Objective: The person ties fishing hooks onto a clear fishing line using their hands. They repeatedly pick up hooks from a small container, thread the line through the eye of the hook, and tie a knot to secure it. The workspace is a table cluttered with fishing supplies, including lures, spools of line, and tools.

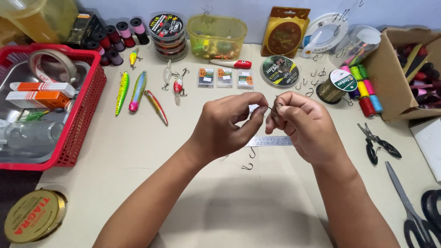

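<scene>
Both hands pinch one small hook: left hand, right hand, fingers clamped; two hooks lie below on the worktop.

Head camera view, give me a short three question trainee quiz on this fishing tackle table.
1. True or false: both hands meet above the steel ruler.
2. What does the right hand pinch? A a fish hook, B a spool, C scissors.
3. Which container stands at the table's left edge?

Key: 1 true. 2 A, with the left hand pinching close beside it. 3 the red basket.
</scene>
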